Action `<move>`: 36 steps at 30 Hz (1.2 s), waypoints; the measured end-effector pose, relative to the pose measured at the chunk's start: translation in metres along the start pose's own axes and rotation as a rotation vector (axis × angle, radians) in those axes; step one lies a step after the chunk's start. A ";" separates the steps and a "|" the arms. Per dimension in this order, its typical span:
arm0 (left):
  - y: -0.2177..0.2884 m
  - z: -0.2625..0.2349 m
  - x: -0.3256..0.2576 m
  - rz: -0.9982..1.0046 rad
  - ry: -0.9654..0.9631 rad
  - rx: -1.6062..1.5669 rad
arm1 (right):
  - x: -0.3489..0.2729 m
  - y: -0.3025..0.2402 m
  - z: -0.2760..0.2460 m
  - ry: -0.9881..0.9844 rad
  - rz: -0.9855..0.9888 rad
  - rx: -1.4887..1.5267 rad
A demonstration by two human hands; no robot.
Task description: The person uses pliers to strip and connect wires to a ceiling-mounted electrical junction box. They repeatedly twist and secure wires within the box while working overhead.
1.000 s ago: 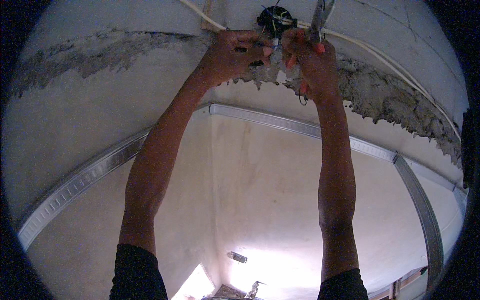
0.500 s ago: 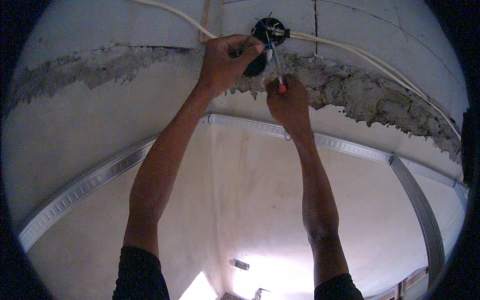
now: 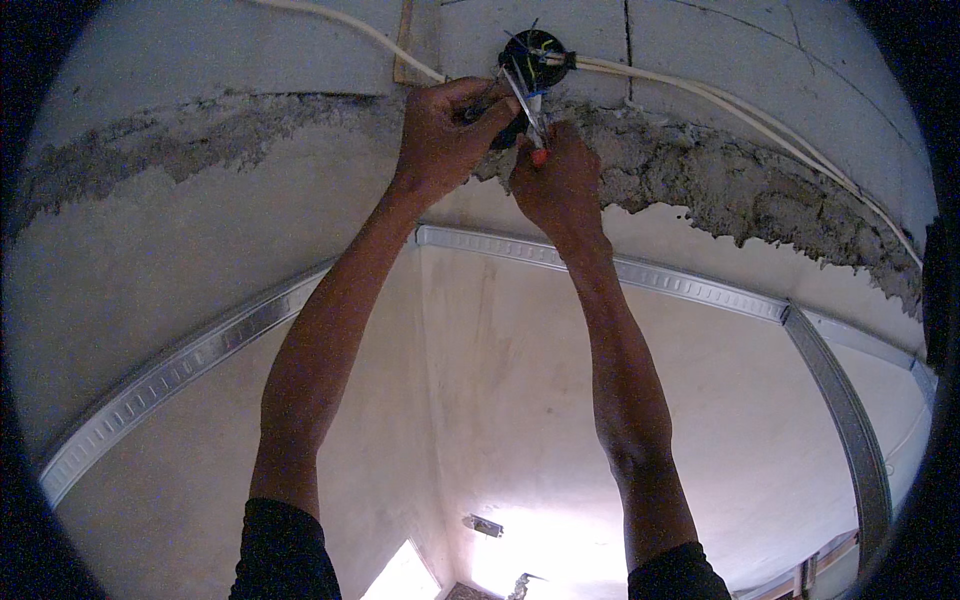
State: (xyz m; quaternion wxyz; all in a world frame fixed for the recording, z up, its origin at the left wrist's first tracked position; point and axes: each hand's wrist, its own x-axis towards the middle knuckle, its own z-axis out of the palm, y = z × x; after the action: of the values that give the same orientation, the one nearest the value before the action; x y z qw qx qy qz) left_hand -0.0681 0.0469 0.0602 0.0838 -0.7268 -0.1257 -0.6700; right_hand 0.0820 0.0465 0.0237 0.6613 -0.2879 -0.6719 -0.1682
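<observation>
Overhead, a round black junction box (image 3: 548,76) is set in the grey ceiling surface, with thin coloured wires poking out of it. Beside its lower left edge my left hand (image 3: 445,135) is closed in a pinch on a thin dark wire. My right hand (image 3: 562,190), just below the box, grips a slim silver tool (image 3: 526,100) with a red part near the thumb. The tool's tip reaches the wire at my left fingertips. A second black round piece sits partly hidden behind my hands. The tool's exact kind is unclear.
Cream cables (image 3: 700,92) run from the box to the right, and another cable (image 3: 350,32) comes from the left past a wooden strip (image 3: 415,45). Rough mortar (image 3: 690,180) borders the wall top. A metal channel (image 3: 700,290) runs along the wall, joined by a cross profile (image 3: 845,410).
My right hand has shifted left and slightly up. The silver tool now leans left, its tip at my left fingertips instead of under the box. My left hand has barely moved.
</observation>
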 end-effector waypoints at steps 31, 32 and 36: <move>0.009 -0.006 0.017 -0.087 -0.185 0.305 | 0.019 0.016 0.011 -0.337 0.151 0.159; 0.006 -0.009 0.017 -0.048 -0.175 0.334 | 0.020 0.016 0.013 -0.355 0.153 0.180; 0.007 -0.010 0.016 -0.047 -0.163 0.366 | 0.018 0.024 0.017 -0.389 0.163 0.281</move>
State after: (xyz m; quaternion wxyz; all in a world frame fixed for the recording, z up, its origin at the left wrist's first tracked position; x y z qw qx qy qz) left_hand -0.0740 0.0383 0.0777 0.1883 -0.7482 -0.2687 -0.5767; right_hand 0.0835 0.0786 0.0367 0.5645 -0.2731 -0.7780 0.0392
